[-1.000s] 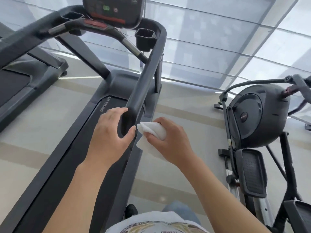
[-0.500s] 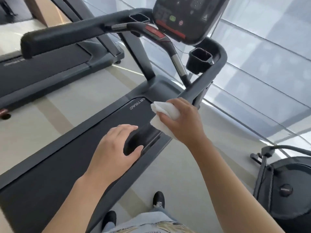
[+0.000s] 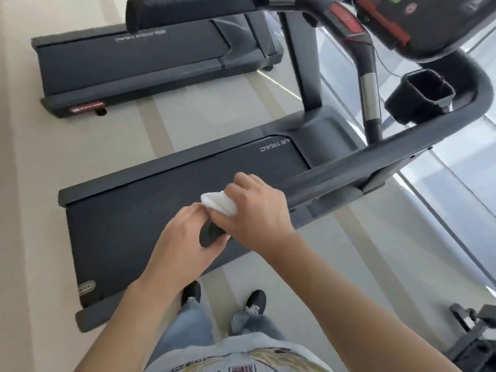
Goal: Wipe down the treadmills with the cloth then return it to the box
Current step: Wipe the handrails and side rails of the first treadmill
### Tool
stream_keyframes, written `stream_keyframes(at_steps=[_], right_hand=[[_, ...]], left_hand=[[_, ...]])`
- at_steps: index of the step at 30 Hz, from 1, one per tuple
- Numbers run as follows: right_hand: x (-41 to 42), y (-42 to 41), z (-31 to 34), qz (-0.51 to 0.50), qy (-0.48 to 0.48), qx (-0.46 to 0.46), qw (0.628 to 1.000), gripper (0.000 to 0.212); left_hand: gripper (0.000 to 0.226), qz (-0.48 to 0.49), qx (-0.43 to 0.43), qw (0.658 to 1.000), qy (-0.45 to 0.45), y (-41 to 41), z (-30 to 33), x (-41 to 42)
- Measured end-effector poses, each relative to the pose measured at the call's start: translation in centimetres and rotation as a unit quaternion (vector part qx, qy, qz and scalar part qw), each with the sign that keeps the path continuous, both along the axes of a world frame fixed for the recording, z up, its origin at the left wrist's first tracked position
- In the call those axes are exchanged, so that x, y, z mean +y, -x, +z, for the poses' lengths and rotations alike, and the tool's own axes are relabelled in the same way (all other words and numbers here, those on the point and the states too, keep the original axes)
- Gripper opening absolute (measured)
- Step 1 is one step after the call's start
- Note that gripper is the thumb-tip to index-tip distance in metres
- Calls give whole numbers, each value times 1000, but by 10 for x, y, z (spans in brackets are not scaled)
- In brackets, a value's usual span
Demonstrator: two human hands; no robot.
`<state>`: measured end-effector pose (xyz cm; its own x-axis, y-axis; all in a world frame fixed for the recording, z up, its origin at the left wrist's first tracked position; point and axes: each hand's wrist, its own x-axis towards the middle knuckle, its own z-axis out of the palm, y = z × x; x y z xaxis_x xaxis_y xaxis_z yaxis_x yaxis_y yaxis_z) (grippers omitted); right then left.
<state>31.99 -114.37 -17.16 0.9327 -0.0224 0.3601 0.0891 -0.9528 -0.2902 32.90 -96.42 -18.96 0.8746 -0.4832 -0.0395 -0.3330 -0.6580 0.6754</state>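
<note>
We are bunching the white cloth (image 3: pixel 218 204) in our right hand (image 3: pixel 257 210), pressing it on the end of the treadmill (image 3: pixel 161 210) handrail (image 3: pixel 335 175), while our left hand (image 3: pixel 185 237) is curling around the rail tip. Soft and light, it is best held wadded. The deck is reading "TRAC".

Both bare forearms are reaching forward and down, converging at the centre. The left hand (image 3: pixel 185 237) is curling around the handrail end (image 3: pixel 210 235), thumb underneath. The right hand (image 3: pixel 257 210) is sitting just beyond it, knuckles up, fingers gripping a bunched white cloth (image 3: pixel 218 204)
</note>
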Motion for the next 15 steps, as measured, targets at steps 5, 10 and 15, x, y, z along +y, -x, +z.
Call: stream_keyframes(at_steps=[5, 10, 15], right_hand=[[29, -12, -12, 55, 91, 14, 994, 43], [-33, -12, 1, -126, 13, 22, 992, 53], [-83, -21, 22, -246, 1, 129, 961, 55]], left_hand=[[28, -1, 42, 999, 0, -10, -16, 31], [37, -70, 36, 995, 64, -20, -22, 21], [39, -94, 38, 991, 85, -30, -29, 16]])
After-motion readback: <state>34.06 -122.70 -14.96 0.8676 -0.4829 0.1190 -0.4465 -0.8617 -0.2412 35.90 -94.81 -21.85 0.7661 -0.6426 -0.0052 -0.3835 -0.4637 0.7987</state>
